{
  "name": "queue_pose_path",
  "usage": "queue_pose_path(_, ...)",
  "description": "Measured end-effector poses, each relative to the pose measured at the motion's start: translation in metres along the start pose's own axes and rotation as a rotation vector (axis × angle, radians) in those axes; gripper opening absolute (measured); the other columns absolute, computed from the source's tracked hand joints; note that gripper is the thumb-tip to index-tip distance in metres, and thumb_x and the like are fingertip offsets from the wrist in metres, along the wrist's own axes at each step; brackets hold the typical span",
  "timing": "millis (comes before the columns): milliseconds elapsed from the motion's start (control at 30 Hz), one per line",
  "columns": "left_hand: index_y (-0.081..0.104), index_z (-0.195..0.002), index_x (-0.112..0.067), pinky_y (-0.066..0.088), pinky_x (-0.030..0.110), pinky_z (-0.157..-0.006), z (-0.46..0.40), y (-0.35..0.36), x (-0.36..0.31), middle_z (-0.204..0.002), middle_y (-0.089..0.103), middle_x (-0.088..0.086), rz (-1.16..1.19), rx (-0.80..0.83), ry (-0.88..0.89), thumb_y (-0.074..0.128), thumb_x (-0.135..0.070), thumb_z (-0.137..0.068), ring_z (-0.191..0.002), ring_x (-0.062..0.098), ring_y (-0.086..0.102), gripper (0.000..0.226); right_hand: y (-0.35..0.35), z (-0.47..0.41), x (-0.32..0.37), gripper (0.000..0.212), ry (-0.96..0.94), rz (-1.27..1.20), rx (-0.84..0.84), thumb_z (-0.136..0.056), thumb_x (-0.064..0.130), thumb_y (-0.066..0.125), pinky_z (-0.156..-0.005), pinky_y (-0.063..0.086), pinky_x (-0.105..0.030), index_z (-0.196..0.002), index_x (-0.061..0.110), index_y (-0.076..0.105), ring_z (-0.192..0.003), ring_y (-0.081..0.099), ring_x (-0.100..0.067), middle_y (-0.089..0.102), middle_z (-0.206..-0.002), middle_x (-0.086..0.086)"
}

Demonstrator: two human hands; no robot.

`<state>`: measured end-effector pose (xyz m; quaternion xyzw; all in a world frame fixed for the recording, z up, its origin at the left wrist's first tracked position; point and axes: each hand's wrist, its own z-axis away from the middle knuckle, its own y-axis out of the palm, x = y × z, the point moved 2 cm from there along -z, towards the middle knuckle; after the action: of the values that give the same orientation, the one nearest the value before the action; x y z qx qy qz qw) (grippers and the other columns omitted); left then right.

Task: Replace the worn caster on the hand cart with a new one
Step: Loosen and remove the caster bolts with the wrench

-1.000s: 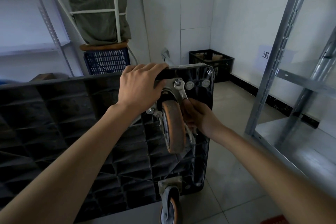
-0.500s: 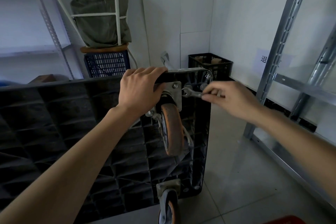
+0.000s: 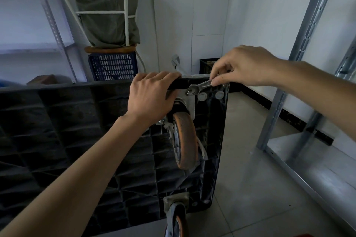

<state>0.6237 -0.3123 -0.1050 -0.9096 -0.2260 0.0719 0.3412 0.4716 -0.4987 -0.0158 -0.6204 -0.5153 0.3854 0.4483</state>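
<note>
The black hand cart (image 3: 67,140) stands on its side, its ribbed underside facing me. A worn orange caster (image 3: 185,140) hangs from a metal plate (image 3: 189,105) near the cart's top right corner. My left hand (image 3: 152,96) grips the cart's top edge just left of that plate. My right hand (image 3: 240,65) pinches the handle of a small steel wrench (image 3: 200,86), whose jaw sits on the plate's upper bolt. A second caster (image 3: 176,215) shows at the cart's lower corner.
A grey metal shelving rack (image 3: 300,75) stands close on the right. Behind the cart are a blue crate (image 3: 113,66) with a green bag on top, a black crate (image 3: 207,65) in the corner, and a white rack on the left. Tiled floor (image 3: 250,188) lies to the right.
My right hand came up from beside the caster wheel, swinging the wrench handle from below the bolt to the upper right. My left hand kept its grip on the cart edge.
</note>
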Motion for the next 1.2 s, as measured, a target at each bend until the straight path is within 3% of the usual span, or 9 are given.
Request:
queue_pose_path(167, 0.06, -0.131, -0.031, 0.04, 0.039, -0.098, 0.001, 0.0, 0.001, -0.122, 0.07, -0.01, 0.007, -0.014, 0.003, 0.061, -0.041, -0.094, -0.111, 0.021, 0.066, 0.038, -0.014, -0.019, 0.014, 0.017, -0.026, 0.097, 0.074, -0.078, 0.062, 0.075, -0.061, 0.033, -0.027, -0.082, 0.047, 0.071, -0.074, 0.055, 0.004, 0.065, -0.075, 0.021)
queue_pose_path(333, 0.062, -0.129, -0.03, 0.04, 0.038, -0.096, 0.001, 0.0, 0.0, -0.12, 0.071, -0.01, 0.003, -0.031, 0.007, 0.063, -0.04, -0.093, -0.108, 0.021, 0.067, 0.037, -0.027, -0.034, 0.022, 0.021, 0.0, 0.101, 0.19, -0.072, 0.057, 0.082, -0.058, 0.037, -0.025, -0.076, 0.038, 0.073, -0.053, 0.062, -0.002, 0.068, -0.063, 0.021)
queue_pose_path(633, 0.064, -0.128, -0.029, 0.041, 0.038, -0.093, 0.001, 0.003, 0.001, -0.119, 0.071, -0.01, 0.001, -0.057, 0.008, 0.063, -0.037, -0.092, -0.106, 0.02, 0.067, 0.038, -0.033, -0.053, 0.028, 0.03, -0.036, 0.167, 0.218, -0.066, 0.058, 0.086, -0.061, 0.041, -0.028, -0.073, 0.032, 0.073, -0.066, 0.071, -0.014, 0.067, -0.057, 0.019)
queue_pose_path(933, 0.062, -0.13, -0.03, 0.04, 0.038, -0.096, 0.001, 0.002, 0.001, -0.121, 0.07, -0.01, 0.003, -0.043, 0.002, 0.063, -0.039, -0.093, -0.109, 0.02, 0.067, 0.038, -0.009, -0.034, 0.005, 0.037, -0.006, 0.13, 0.03, -0.066, 0.07, 0.079, -0.06, 0.035, -0.026, -0.077, 0.036, 0.07, -0.075, 0.057, 0.005, 0.068, -0.072, 0.02)
queue_pose_path(1200, 0.063, -0.13, -0.03, 0.041, 0.038, -0.095, 0.001, 0.002, 0.001, -0.121, 0.071, -0.01, 0.007, -0.043, -0.003, 0.064, -0.039, -0.092, -0.108, 0.02, 0.067, 0.038, -0.001, -0.028, 0.001, 0.038, -0.041, 0.164, -0.108, -0.071, 0.072, 0.073, -0.07, 0.036, -0.03, -0.076, 0.036, 0.065, -0.076, 0.057, -0.012, 0.061, -0.072, 0.023)
